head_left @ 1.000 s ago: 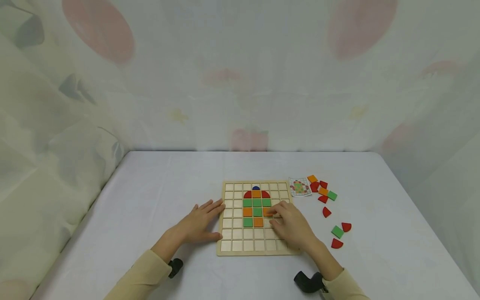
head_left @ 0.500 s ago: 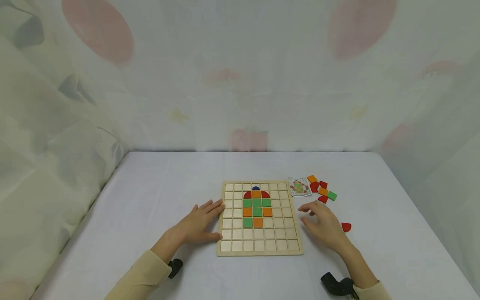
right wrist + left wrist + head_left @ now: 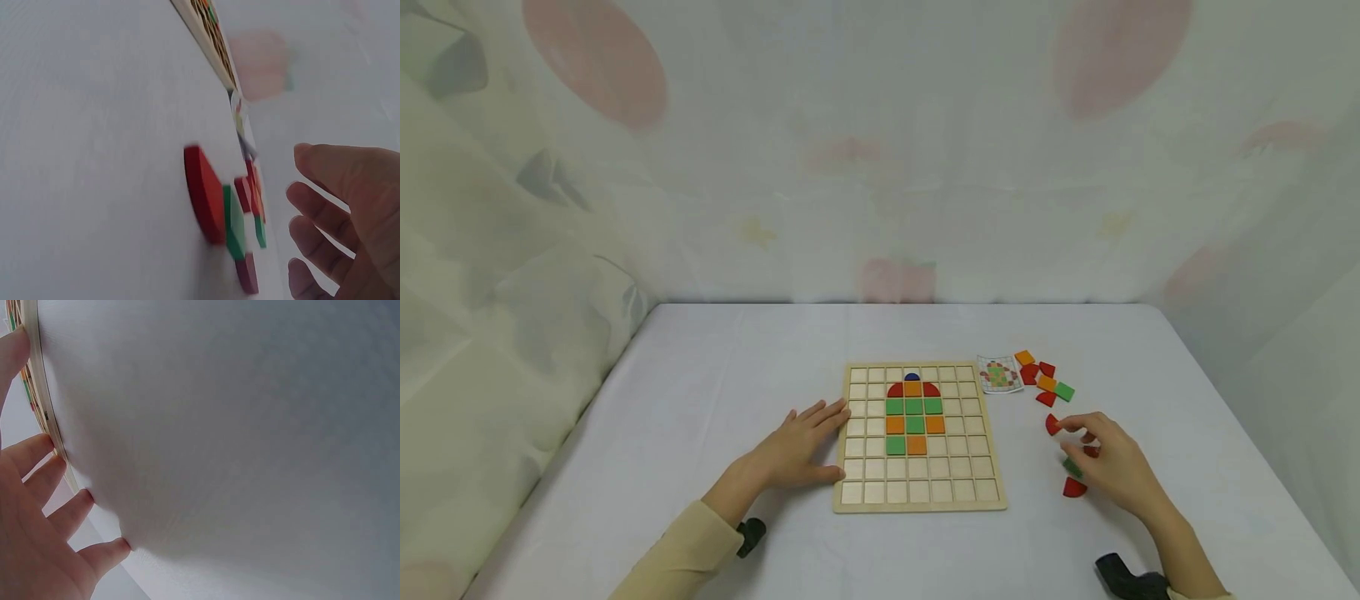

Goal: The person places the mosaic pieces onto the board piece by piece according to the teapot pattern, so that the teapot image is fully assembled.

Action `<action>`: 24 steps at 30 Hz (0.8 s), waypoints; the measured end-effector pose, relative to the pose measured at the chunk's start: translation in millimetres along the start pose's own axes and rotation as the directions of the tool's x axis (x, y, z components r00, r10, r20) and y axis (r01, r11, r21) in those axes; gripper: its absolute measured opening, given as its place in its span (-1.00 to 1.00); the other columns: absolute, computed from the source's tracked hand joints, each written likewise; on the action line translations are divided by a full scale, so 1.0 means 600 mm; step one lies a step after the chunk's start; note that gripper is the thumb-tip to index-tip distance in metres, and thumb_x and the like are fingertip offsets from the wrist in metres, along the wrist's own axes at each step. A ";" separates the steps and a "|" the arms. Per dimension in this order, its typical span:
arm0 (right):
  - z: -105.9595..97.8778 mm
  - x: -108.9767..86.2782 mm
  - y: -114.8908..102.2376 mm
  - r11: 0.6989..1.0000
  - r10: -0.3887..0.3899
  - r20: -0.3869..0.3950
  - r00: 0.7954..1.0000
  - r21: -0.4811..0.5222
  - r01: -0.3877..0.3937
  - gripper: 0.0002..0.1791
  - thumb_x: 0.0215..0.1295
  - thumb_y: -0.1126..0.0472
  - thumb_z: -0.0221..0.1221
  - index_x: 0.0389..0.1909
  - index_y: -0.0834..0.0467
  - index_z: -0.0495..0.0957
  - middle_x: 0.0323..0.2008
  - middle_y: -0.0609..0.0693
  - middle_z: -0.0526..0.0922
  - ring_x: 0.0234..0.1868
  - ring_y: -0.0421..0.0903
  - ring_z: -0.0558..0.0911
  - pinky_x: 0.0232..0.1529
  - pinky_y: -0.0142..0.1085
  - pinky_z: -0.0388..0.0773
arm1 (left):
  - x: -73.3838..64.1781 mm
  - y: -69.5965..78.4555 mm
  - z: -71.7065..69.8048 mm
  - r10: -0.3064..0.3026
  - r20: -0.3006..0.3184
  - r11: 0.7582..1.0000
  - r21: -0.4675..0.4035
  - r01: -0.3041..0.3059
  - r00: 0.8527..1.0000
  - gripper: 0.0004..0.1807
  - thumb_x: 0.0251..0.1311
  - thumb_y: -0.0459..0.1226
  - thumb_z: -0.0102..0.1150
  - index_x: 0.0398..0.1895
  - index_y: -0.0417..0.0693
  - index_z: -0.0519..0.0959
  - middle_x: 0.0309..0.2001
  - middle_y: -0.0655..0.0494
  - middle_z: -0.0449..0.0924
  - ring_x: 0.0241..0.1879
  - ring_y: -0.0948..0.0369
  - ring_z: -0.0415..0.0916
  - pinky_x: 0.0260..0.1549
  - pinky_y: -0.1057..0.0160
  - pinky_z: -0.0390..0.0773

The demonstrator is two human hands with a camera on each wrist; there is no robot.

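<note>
A wooden grid board (image 3: 973, 492) lies mid-table with green and orange squares, two red quarter-circles and a blue rounded piece set in its cells. My left hand (image 3: 797, 450) rests against the board's left edge, fingers spread, the fingertips touching its rim (image 3: 45, 406). To the right of the board my right hand (image 3: 1112, 467) hovers over loose tiles, thumb and fingers apart with nothing between them. Below it are a partly hidden green square tile (image 3: 1071, 468) and a red quarter-circle tile (image 3: 1074, 488); another red quarter-circle (image 3: 1052, 424) lies by the index fingertip.
A small printed pattern card (image 3: 1000, 375) lies at the board's upper right corner. Beside it is a cluster of orange, red and green tiles, including a green square (image 3: 1064, 391). A white cloth (image 3: 737, 350) covers the table, and a patterned curtain stands behind.
My right hand has left the board, where an orange square now shows in the cell it was touching, and has moved right over the loose tiles. The left hand stays in place.
</note>
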State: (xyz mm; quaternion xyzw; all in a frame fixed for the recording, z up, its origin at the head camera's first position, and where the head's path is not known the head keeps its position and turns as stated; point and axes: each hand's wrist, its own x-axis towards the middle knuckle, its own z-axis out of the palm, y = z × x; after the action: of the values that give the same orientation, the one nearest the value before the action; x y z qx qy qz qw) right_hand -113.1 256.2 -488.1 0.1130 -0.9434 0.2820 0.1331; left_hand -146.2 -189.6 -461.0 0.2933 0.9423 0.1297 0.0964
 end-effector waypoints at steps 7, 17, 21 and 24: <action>-0.010 -0.016 0.022 1.000 0.014 0.059 0.998 -0.007 -0.014 -0.65 -0.09 0.33 0.36 -0.20 0.14 0.58 -0.31 -0.08 0.56 -0.37 -0.21 0.42 -0.39 -0.43 0.49 | -0.001 0.001 -0.001 -0.004 0.006 1.000 0.004 0.004 1.000 -0.11 0.03 0.07 0.24 0.39 -0.06 0.13 0.43 0.02 0.01 0.37 -0.12 -0.02 0.15 -0.36 0.05; -0.011 -0.027 0.037 0.999 0.010 0.152 0.988 -0.044 -0.004 -0.66 -0.10 0.27 0.38 -0.21 0.12 0.58 -0.31 -0.14 0.54 -0.33 -0.27 0.43 -0.29 -0.42 0.50 | 0.000 0.004 -0.001 -0.010 0.009 1.000 0.001 0.010 1.000 -0.11 0.03 0.07 0.24 0.39 -0.05 0.13 0.43 0.02 0.01 0.38 -0.11 -0.03 0.15 -0.36 0.04; -0.013 -0.028 0.038 0.999 0.004 0.166 0.986 -0.053 0.005 -0.65 -0.11 0.26 0.38 -0.21 0.12 0.58 -0.33 -0.13 0.52 -0.35 -0.26 0.39 -0.35 -0.43 0.46 | 0.000 0.002 0.000 -0.010 0.010 1.000 0.011 0.010 1.000 -0.11 0.03 0.07 0.24 0.39 -0.04 0.13 0.43 0.03 0.00 0.38 -0.11 -0.03 0.15 -0.36 0.05; -0.013 -0.028 0.038 0.998 -0.013 0.160 0.987 -0.052 0.022 -0.66 -0.13 0.29 0.39 -0.23 0.12 0.59 -0.38 -0.15 0.48 -0.38 -0.27 0.36 -0.40 -0.44 0.43 | 0.000 0.001 0.001 -0.011 0.010 1.000 0.013 0.010 1.000 -0.11 0.03 0.08 0.24 0.39 -0.04 0.13 0.43 0.04 0.00 0.38 -0.10 -0.03 0.15 -0.36 0.05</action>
State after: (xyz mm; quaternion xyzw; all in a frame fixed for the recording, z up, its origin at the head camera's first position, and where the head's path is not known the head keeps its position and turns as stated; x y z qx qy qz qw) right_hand -102.3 281.2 -498.6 0.1401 -0.9573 0.2452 0.0625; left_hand -145.7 -188.7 -461.4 0.2896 0.9441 0.1215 0.0999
